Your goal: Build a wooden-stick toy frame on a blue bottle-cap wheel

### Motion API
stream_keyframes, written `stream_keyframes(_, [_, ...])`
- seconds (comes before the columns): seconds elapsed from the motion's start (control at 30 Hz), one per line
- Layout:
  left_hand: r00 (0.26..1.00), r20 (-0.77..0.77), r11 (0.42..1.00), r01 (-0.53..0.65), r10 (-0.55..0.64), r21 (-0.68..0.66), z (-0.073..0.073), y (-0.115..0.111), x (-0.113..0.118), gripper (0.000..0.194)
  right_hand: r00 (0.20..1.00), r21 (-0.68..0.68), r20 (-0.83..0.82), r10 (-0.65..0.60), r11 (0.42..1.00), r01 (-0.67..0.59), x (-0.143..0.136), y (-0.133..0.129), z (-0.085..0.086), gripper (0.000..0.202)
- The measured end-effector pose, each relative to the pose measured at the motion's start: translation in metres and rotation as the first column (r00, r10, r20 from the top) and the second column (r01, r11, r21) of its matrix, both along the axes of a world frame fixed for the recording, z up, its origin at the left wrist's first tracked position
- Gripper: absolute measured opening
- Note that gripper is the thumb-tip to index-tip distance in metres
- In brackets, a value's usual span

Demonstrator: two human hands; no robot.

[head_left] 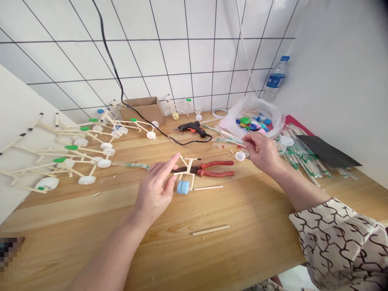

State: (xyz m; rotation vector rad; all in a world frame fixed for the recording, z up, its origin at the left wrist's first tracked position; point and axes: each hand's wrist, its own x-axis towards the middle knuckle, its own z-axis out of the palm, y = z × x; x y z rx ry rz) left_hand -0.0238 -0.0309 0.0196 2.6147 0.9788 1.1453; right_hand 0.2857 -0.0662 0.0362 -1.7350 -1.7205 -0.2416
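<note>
My left hand (156, 188) has its thumb and index finger about the left side of a small frame of wooden sticks (188, 171), with light-blue bottle caps (183, 187) as wheels at its base. Behind the frame, partly covered by it, lie red-handled pliers (216, 163). My right hand (262, 149) is closed, its fingertips on the end of a thin wooden stick (235, 139) among clear wrappers with green print. Just below those fingers rests a white cap (240, 156). Two loose sticks, a nearer one (210, 230) and a farther one (208, 188), lie on the wooden table (169, 250).
Several finished stick models with cap wheels (104, 163) crowd the left. A glue gun (192, 128) with a black cord, a cardboard box (145, 107) and a tape roll (220, 112) stand behind. Rightward are a bag of coloured caps (232, 121), wrapped sticks (303, 153) and a bottle (275, 80).
</note>
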Motion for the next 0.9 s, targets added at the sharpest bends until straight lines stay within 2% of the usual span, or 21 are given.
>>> stream_keyframes(0.9, [1.000,0.009,1.000,0.022,-0.022,0.008,-0.0001,0.0000,0.0004,0.055,1.000,0.037,-0.007,0.029,0.999,-0.029,0.0011,0.0018,-0.0037,0.017])
